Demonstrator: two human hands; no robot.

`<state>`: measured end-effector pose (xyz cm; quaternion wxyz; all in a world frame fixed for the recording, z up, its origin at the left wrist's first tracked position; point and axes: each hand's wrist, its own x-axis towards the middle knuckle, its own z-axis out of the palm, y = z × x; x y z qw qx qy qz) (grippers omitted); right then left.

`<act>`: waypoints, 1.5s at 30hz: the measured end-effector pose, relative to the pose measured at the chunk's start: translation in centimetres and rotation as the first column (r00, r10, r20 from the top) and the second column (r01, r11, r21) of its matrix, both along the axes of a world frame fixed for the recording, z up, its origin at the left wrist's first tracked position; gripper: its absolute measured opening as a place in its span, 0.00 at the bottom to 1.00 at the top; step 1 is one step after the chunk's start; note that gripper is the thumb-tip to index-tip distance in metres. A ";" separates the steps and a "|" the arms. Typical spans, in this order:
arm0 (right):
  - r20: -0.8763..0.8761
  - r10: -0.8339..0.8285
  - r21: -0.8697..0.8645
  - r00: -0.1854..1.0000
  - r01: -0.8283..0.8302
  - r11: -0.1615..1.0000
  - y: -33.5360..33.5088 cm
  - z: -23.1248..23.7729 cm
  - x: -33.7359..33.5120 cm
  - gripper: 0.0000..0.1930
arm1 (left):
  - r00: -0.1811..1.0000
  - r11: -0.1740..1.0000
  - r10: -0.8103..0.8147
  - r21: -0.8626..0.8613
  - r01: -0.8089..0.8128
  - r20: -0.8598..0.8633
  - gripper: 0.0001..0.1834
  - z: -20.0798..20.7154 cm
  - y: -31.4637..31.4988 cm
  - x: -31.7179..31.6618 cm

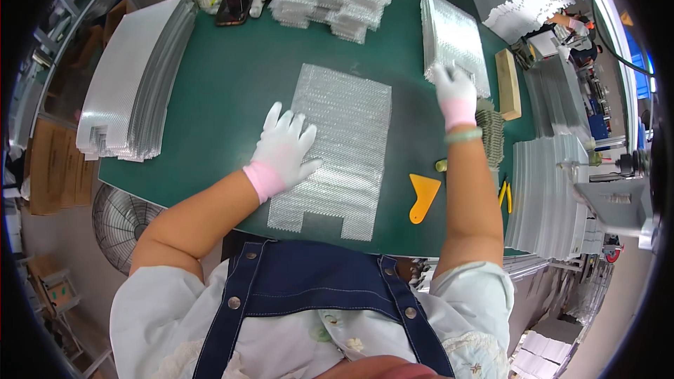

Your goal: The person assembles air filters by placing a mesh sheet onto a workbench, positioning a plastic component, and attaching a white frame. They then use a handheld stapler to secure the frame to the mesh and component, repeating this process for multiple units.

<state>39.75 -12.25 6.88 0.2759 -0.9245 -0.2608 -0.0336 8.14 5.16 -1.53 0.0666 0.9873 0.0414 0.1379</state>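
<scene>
Before us, a broad green-topped table (232,84) is carrying several stacks of pale sheets. We are resting our gloved left hand (283,144), fingers spread and gripping nothing, on a silvery honeycomb-textured sheet (347,126) lying mid-table with its notched edge facing us. Our gloved right hand (455,91) is curling its fingers at the near end of a silvery sheet stack (456,31); whether it is grasping one, we cannot tell. Right of the sheet, a yellow scraper (423,198) is lying flat. Left of the table, brown cardboard boxes (53,168) are hiding their contents from us.
</scene>
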 end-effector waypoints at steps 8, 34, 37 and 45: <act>0.051 -0.405 -0.363 0.913 0.394 0.844 6.1 -1.1 10.6 0.46 | 0.997 1.000 -0.013 0.026 0.015 -0.074 0.37 1.2 0.0 0.5; -0.116 -0.599 -0.466 0.792 0.490 0.737 -4.0 0.4 17.6 0.34 | 0.999 0.999 -0.033 -0.023 0.033 -0.005 0.34 1.0 0.0 0.7; 0.183 -0.553 -0.099 0.813 0.575 0.812 -6.0 -0.3 20.0 0.36 | 0.999 0.999 -0.040 -0.016 0.040 -0.004 0.34 0.9 -0.1 0.7; 0.149 -0.690 0.416 0.708 0.588 0.694 -6.5 3.6 19.3 0.45 | 0.996 0.996 -0.062 0.067 0.066 -0.058 0.33 1.6 -0.1 0.9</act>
